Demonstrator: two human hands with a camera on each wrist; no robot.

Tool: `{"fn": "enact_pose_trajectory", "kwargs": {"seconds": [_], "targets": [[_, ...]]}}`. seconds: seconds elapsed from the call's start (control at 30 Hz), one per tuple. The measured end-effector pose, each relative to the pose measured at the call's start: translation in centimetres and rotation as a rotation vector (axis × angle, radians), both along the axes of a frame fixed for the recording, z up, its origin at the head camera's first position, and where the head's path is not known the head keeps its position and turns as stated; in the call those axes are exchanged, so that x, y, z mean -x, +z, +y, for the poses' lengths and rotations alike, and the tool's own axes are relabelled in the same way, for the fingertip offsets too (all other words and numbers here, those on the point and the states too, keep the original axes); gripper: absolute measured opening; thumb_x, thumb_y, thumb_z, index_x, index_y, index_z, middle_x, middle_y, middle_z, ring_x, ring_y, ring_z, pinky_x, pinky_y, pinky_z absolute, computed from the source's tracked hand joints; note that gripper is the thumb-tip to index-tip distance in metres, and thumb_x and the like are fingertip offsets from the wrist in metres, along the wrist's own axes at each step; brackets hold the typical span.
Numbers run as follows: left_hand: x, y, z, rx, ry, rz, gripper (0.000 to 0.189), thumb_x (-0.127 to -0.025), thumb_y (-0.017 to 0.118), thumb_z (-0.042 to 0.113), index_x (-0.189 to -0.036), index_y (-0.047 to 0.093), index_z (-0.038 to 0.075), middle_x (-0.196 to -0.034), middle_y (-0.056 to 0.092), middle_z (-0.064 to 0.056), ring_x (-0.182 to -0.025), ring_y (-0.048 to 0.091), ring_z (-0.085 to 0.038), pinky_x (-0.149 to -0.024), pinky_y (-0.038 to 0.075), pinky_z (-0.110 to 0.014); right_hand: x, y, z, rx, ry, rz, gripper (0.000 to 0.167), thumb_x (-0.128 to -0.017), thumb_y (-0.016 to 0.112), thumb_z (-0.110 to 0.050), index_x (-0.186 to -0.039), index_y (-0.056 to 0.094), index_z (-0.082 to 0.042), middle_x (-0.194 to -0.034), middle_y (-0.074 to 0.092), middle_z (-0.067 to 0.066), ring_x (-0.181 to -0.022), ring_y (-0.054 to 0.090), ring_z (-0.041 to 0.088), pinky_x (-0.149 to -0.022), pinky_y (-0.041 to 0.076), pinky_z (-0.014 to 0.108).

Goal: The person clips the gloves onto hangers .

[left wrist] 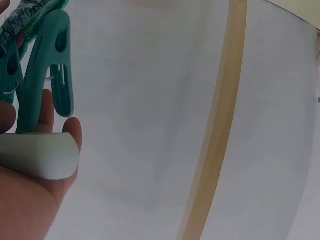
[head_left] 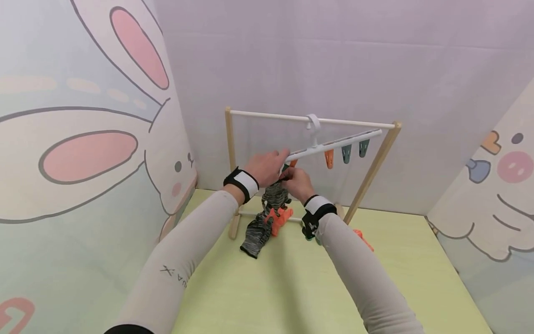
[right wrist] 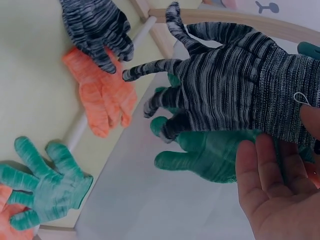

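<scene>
My left hand (head_left: 267, 168) grips the left end of a white clip hanger (head_left: 350, 139). At that end, a green clip (left wrist: 35, 85) sits beside the fingers in the left wrist view. Just below, my right hand (head_left: 298, 184) pinches the cuff of a black-and-grey striped knit glove (right wrist: 220, 85), whose fingers dangle downward. Behind the striped glove hangs a green glove (right wrist: 210, 157), partly covered by it. The cuff's edge and the clip's tips are mostly hidden by my fingers in the head view.
The hanger hooks over the white top rod (head_left: 267, 115) of a rack with wooden posts (head_left: 373, 171). Orange (head_left: 329, 159) and green clips (head_left: 346, 154) hang to the right. Another striped glove (head_left: 256, 235), an orange glove (head_left: 282, 221) and a green glove (right wrist: 50, 187) lie below on the table.
</scene>
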State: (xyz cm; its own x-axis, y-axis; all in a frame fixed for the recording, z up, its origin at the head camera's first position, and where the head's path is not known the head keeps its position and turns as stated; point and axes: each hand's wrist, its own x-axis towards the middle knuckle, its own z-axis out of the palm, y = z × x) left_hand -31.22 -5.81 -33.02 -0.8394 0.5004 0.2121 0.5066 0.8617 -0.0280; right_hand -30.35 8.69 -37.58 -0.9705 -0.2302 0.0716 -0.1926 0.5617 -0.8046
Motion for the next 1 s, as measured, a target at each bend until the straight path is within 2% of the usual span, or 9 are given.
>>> {"fn": "enact_pose_trajectory", "kwargs": {"seconds": [0.1,0.23,0.37,0.57,0.77,1.0], "targets": [[0.0,-0.2,0.0,-0.024,-0.013,-0.030,0.036,-0.103,0.057,0.018,-0.136,0.042,0.015,-0.098,0.064,-0.009,-0.075,0.062,-0.023,-0.058,0.050,-0.034,-0.1,-0.2,0.3,-0.076,0.030,0.051,0.014,-0.097,0.064,-0.006,-0.108,0.072,-0.002,-0.108,0.073,0.018,-0.099,0.067,0.032,-0.088,0.053,0.043],[0.1,-0.4,-0.1,-0.042,-0.033,-0.055,0.032,-0.105,0.051,0.017,-0.135,0.040,0.015,-0.094,0.061,-0.008,-0.073,0.059,-0.022,-0.057,0.047,-0.032,-0.1,-0.5,0.5,-0.161,0.058,0.103,0.016,-0.096,0.067,-0.009,-0.107,0.076,-0.004,-0.105,0.075,0.016,-0.091,0.066,0.029,-0.082,0.051,0.040],[0.4,-0.6,-0.1,-0.052,-0.050,-0.070,0.029,-0.107,0.044,0.020,-0.135,0.039,0.016,-0.092,0.059,-0.006,-0.072,0.057,-0.021,-0.057,0.045,-0.032,0.0,-0.8,0.7,-0.176,0.054,0.125,0.018,-0.094,0.067,-0.009,-0.108,0.077,-0.005,-0.104,0.076,0.015,-0.087,0.066,0.027,-0.079,0.050,0.038],[0.7,-0.9,-0.3,-0.062,-0.054,-0.090,0.030,-0.108,0.043,0.020,-0.137,0.039,0.016,-0.097,0.060,-0.008,-0.076,0.058,-0.021,-0.061,0.048,-0.033,0.0,-1.0,0.7,-0.195,0.046,0.130,0.018,-0.096,0.067,-0.012,-0.109,0.078,-0.005,-0.106,0.077,0.015,-0.089,0.068,0.028,-0.082,0.052,0.041],[0.4,0.0,-0.3,-0.075,-0.046,-0.167,0.034,-0.107,0.044,0.015,-0.141,0.039,0.015,-0.107,0.061,-0.013,-0.084,0.060,-0.024,-0.068,0.052,-0.036,0.1,-1.1,0.7,-0.206,0.033,0.117,0.019,-0.098,0.065,-0.014,-0.110,0.078,-0.007,-0.105,0.077,0.014,-0.081,0.065,0.024,-0.074,0.047,0.034],[0.0,0.7,0.0,-0.049,-0.056,-0.178,0.036,-0.105,0.048,0.010,-0.140,0.041,0.012,-0.115,0.064,-0.014,-0.094,0.064,-0.025,-0.078,0.056,-0.038,0.0,-1.2,0.7,-0.188,0.029,0.106,0.018,-0.097,0.066,-0.013,-0.108,0.078,-0.005,-0.104,0.077,0.015,-0.082,0.067,0.024,-0.072,0.048,0.032]]}}
